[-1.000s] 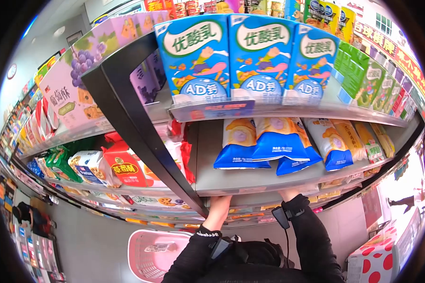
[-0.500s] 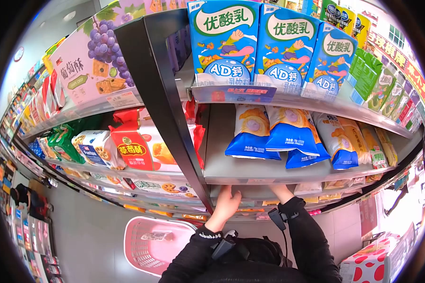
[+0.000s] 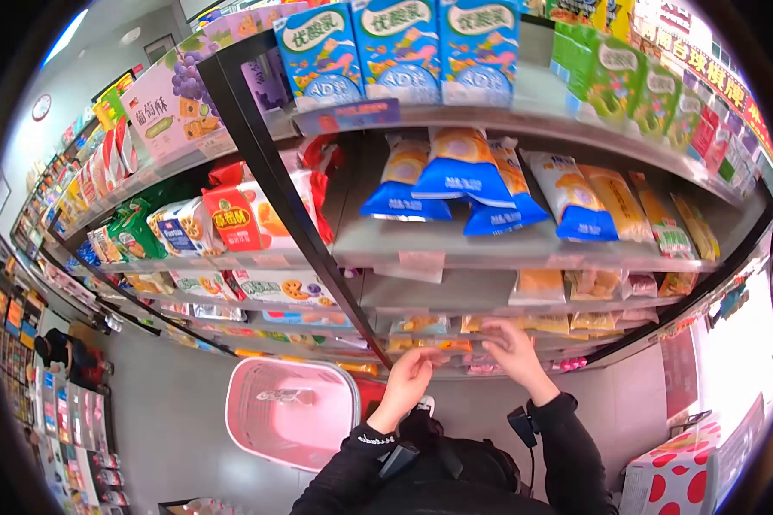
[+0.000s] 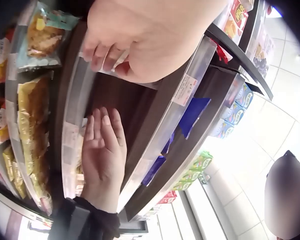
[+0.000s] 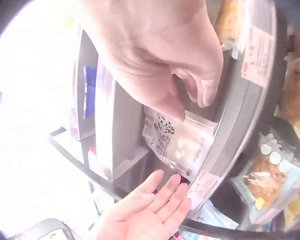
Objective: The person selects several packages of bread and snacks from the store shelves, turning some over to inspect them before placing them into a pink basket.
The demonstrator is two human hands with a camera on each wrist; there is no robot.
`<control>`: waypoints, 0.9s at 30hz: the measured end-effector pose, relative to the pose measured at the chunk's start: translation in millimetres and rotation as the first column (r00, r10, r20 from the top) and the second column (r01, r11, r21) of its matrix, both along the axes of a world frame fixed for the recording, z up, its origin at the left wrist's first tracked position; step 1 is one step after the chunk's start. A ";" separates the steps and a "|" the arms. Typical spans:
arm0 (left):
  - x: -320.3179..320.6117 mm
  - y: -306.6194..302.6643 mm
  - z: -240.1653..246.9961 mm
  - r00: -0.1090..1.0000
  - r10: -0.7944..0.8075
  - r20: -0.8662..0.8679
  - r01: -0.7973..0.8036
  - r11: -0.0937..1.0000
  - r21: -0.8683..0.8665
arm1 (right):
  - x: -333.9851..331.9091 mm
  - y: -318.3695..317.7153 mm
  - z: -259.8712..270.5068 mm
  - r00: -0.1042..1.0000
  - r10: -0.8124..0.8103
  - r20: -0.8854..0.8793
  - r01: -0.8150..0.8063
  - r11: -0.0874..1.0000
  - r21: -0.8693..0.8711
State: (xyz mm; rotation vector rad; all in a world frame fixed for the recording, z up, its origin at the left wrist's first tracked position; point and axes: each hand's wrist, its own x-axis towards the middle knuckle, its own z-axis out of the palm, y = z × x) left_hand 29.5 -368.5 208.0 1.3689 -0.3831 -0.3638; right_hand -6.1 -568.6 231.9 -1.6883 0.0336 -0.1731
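Both hands are held in front of the lower shelves, a little apart, with nothing in either. My left hand (image 3: 408,378) has relaxed, slightly bent fingers; the right wrist view shows its palm and spread fingers (image 5: 165,205). My right hand (image 3: 517,354) reaches in from the right, and its fingers look straight in the left wrist view. In the right wrist view a white printed snack packet (image 5: 180,145) lies on a shelf just beyond both hands. Bagged snacks (image 3: 537,287) stand on that part of the rack further right.
Above are blue-and-orange snack bags (image 3: 464,172) and blue drink cartons (image 3: 399,51). A black upright post (image 3: 275,189) divides the rack, with red biscuit packs (image 3: 236,223) to its left. A pink basket (image 3: 245,421) stands on the floor at left, a dotted box (image 3: 674,472) at right.
Both hands have come out from under the shelf with the blue bags and now show fully, lower and in front of the rack. The head view has tilted downward.
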 end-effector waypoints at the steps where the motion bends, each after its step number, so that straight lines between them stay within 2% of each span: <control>1: -12.9 3.6 -8.7 1.000 -0.025 -0.010 0.025 0.999 0.033 | -20.1 -0.4 1.6 0.990 0.017 -0.142 -0.009 0.998 0.054; 2: -26.4 7.1 -15.2 0.999 -0.047 -0.023 0.048 0.997 0.066 | -38.1 -1.9 -3.2 0.988 0.023 -0.153 -0.012 0.998 0.068; 4: -70.4 19.7 -30.6 0.993 0.009 -0.116 0.006 0.992 0.128 | -84.9 1.8 -23.4 0.981 0.089 -0.174 -0.093 0.995 -0.018; 6: -96.4 30.6 -44.6 0.981 0.038 -0.191 -0.018 0.994 0.104 | -110.4 7.7 -30.0 0.962 0.132 -0.238 -0.127 0.991 0.034; 7: -108.3 36.9 -45.6 0.979 0.069 -0.190 -0.039 0.987 0.155 | -121.6 10.0 -35.3 0.948 0.155 -0.278 -0.151 0.988 0.035; 8: -118.6 44.1 -48.7 0.976 0.091 -0.199 -0.058 0.984 0.166 | -129.9 13.3 -39.2 0.934 0.175 -0.312 -0.174 0.984 0.033; 10: -136.6 59.0 -54.4 0.925 0.179 -0.334 -0.116 0.973 0.200 | -143.4 21.4 -41.8 0.910 0.215 -0.354 -0.207 0.976 0.062; 14: -153.7 98.2 -76.8 0.890 0.289 -0.354 -0.225 0.951 0.210 | -156.5 36.4 -49.8 0.891 0.271 -0.363 -0.248 0.962 0.111; 19: -140.9 149.1 -79.7 0.775 0.497 -0.389 -0.403 0.864 0.302 | -153.2 52.4 -43.8 0.871 0.310 -0.380 -0.283 0.951 0.128; 20: -133.1 160.6 -83.9 0.775 0.497 -0.389 -0.406 0.865 0.296 | -150.4 55.2 -41.2 0.869 0.310 -0.387 -0.279 0.951 0.135; 22: -114.1 184.5 -95.8 0.623 0.600 -0.501 -0.539 0.794 0.281 | -144.4 58.4 -40.6 0.864 0.311 -0.396 -0.286 0.950 0.122; 23: -103.0 196.6 -101.5 0.624 0.596 -0.505 -0.538 0.797 0.275 | -140.4 60.1 -40.8 0.859 0.311 -0.406 -0.289 0.950 0.117; 25: -81.9 220.0 -113.2 0.475 0.590 -0.653 -0.638 0.742 0.206 | -132.5 64.4 -41.8 0.862 0.288 -0.418 -0.270 0.957 0.102; 27: -60.2 242.6 -129.6 0.441 0.584 -0.681 -0.623 0.745 0.236 | -122.7 70.5 -42.5 0.860 0.268 -0.434 -0.256 0.963 0.088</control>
